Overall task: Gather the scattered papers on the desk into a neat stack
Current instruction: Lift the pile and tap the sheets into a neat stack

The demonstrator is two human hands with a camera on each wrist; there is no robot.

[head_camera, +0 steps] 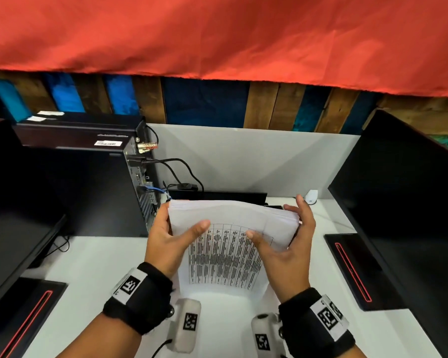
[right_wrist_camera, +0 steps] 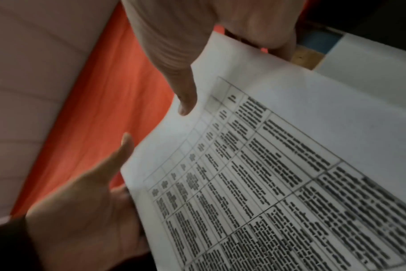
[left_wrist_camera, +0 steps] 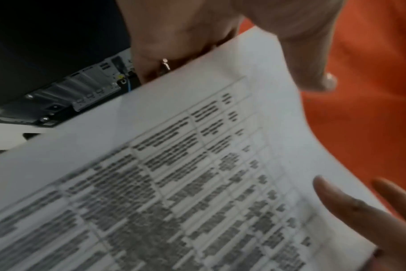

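Wrist straps (head_camera: 140,290), black with printed marker squares, sit nearest us on both forearms, with two pale camera housings under them.

Item: papers (head_camera: 228,251), one white sheaf, printed table on the near face, held upright between both hands above the counter (head_camera: 93,257). Its lower edge hangs toward the counter; we cannot tell whether it touches. The top edge shows several sheets slightly fanned, so the stack is not yet square.

Item: left hand (head_camera: 166,244). Its thumb lies across the near face and its fingers (left_wrist_camera: 151,69) curl behind the left edge, clamped on the sheaf.

Item: right hand (head_camera: 287,246). Its thumb presses the near face; its fingers (head_camera: 301,205) stand straighter along and behind the right edge, more a brace than a pinch.

Handling note, our judgement: we loosen both grips a little, let the sheets drop onto their lower edge against the counter, tap, then press the side edges inward with flat palms. Too firm a clamp keeps the fan locked in; too loose and the limp sheets bow or slip out.

Not determinable: sheet count, printed text (blurred in both wrist views), the back of the sheaf, and whether loose sheets lie behind the sheaf or under the monitors (head_camera: 404,202) outside the fingers on each side.
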